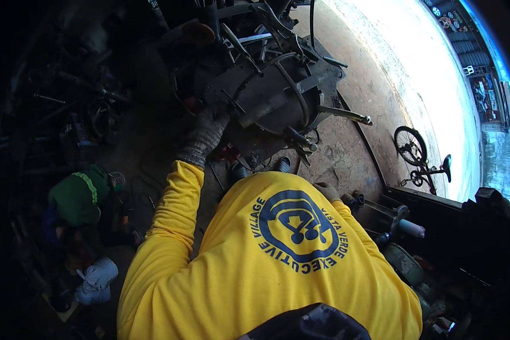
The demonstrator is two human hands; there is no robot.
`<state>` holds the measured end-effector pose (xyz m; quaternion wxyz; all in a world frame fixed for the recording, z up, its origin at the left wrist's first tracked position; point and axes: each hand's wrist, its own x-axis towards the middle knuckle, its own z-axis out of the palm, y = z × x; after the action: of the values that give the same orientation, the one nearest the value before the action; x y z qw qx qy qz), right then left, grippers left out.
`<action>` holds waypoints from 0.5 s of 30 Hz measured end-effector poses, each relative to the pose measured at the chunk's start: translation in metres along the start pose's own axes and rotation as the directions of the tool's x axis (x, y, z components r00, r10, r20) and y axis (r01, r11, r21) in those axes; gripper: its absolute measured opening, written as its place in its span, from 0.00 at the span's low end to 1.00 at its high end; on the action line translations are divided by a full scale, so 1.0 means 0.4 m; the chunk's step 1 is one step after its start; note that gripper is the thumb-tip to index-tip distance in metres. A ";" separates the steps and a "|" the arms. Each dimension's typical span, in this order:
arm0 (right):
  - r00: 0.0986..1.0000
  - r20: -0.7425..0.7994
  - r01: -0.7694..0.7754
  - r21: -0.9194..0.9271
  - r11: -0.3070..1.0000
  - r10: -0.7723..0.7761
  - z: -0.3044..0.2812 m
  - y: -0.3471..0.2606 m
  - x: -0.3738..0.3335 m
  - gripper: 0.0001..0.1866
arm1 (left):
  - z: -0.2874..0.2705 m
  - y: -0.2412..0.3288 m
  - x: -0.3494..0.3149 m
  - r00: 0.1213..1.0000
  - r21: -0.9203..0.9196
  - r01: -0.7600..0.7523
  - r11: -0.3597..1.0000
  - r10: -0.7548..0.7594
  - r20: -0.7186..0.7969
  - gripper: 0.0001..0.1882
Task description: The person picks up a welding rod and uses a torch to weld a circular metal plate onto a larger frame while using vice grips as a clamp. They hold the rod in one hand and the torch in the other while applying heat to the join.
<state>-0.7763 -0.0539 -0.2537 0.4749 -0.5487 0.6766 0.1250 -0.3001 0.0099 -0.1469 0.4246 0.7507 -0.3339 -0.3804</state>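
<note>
My left hand (pixel 205 135), in a grey knit glove, reaches forward to the near left edge of a dark metal assembly (pixel 266 105). Its fingers look curled in deep shadow, and what they grip cannot be made out. A small red part (pixel 191 104) shows just beyond them. Curved rods and tubes cross the assembly's plate, and a light metal bar (pixel 345 113) juts out to its right. Low at my right side, my right hand (pixel 327 191) is mostly hidden behind my yellow shirt (pixel 232 238), so its fingers do not show. A dark round-ended part (pixel 354 200) lies beside it.
A person in a green top (pixel 82 195) crouches at left. Red objects (pixel 228 153) lie on the ground below the assembly. Metal scrap fills the dark left side. A bicycle (pixel 416 156) stands at right, and a green tank (pixel 403 263) sits at lower right.
</note>
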 end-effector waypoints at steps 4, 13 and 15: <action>1.000 0.015 0.021 0.048 0.999 -0.021 0.013 0.020 0.005 0.24 | 0.008 -0.043 -0.003 0.997 0.057 -0.070 0.996 0.072 -0.033 0.18; 1.000 -0.001 -0.008 0.093 0.996 0.008 0.036 0.041 -0.018 0.24 | 0.034 -0.096 0.022 0.944 0.293 -0.305 0.906 0.328 -0.029 0.18; 0.999 -0.004 -0.036 0.106 0.994 0.036 0.039 0.028 -0.030 0.24 | 0.038 -0.109 0.031 0.940 0.329 -0.309 0.892 0.340 -0.039 0.18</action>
<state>-0.7788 -0.0318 -0.2563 0.4991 -0.5108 0.6934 0.0959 -0.2993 0.0120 -0.1946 0.3711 0.7600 -0.4907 -0.2093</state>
